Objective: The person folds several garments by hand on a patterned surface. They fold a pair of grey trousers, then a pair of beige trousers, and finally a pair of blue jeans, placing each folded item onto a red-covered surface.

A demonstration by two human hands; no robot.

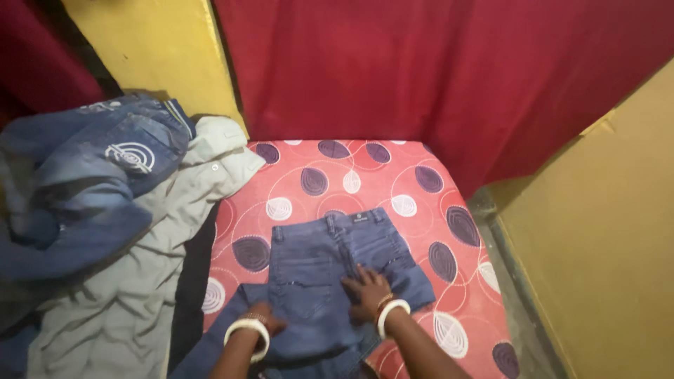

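A pair of dark blue jeans lies flat, back pockets up, on a red sheet with oval patterns. My right hand rests flat on the seat of the jeans with fingers spread, a white bangle on the wrist. My left hand presses the jeans near their left edge, fingers curled over the fabric, also with a white bangle.
A heap of clothes lies to the left: light blue denim on top of a grey-green garment. A red curtain hangs behind the sheet. Yellow walls stand at right and back left.
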